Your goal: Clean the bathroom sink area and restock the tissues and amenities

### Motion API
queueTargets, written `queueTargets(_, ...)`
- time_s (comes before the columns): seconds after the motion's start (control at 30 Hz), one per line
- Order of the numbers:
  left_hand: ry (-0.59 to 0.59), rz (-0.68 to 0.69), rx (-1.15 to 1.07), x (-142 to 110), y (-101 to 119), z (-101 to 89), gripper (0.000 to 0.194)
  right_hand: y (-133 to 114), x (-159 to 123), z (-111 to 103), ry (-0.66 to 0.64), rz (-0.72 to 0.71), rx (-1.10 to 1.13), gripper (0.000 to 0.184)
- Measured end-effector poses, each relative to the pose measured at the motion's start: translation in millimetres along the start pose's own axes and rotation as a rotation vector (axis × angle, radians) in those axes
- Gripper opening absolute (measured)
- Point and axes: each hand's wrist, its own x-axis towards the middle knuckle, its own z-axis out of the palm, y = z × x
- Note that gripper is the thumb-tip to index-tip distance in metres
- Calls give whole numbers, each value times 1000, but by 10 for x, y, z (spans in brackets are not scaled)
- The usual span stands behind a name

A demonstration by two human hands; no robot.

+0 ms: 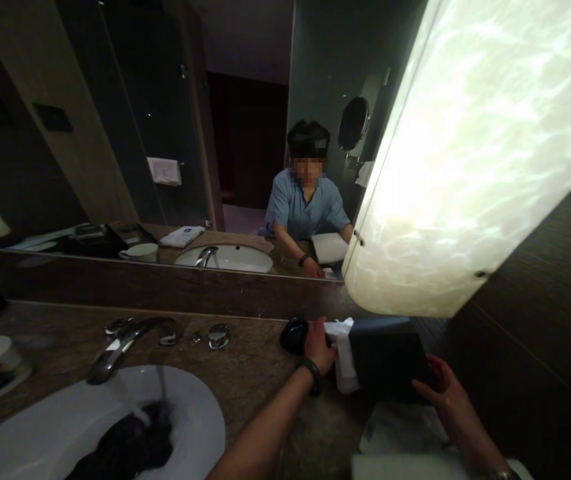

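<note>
Dark box [388, 363]: right hand [438, 387] grips right edge.

Counter [245, 360] of brown mottled stone, smooth, dull sheen. Curved silver faucet [130, 343] and round silver knob [219, 337], polished metal, at the counter's back edge. White oval basin [200, 407], smooth and glossy, ceramic in look; dark crumpled cloth [128, 440] within, soft and wet. Dark flat-faced box [388, 360] near the counter's back edge, matt. White marbled lamp panel [470, 153], smooth, translucent. Large wall mirror [245, 147], glossy glass.
</note>
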Motion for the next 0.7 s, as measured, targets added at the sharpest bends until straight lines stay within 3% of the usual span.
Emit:
queueTargets(0.07,20,50,126,186,-49,-46,103,69,14,21,-9,3,49,72)
queueTargets(0.1,-3,79,163,279,-59,-38,102,101,19,23,-15,3,66,72)
queueTargets(0.13,-38,108,184,363,-60,-14,90,131,24,20,-19,4,77,72)
queueTargets(0.2,-113,148,197,491,-35,65,51,175,30,-6,-24,-4,102,72)
queueTargets(0.3,-196,121,161,558,35,185,6,195,22,-68,-21,28,166,74)
queueTargets(0.5,-218,-53,-117,356,260,195,21,178,-61,-121,-78,115,312,70)
queueTargets(0.6,-252,-120,-325,111,403,31,51,214,-128,-77,-116,164,402,67)
queueTargets(0.7,-245,-86,-497,-213,476,-222,81,223,-224,-10,-173,212,515,60)
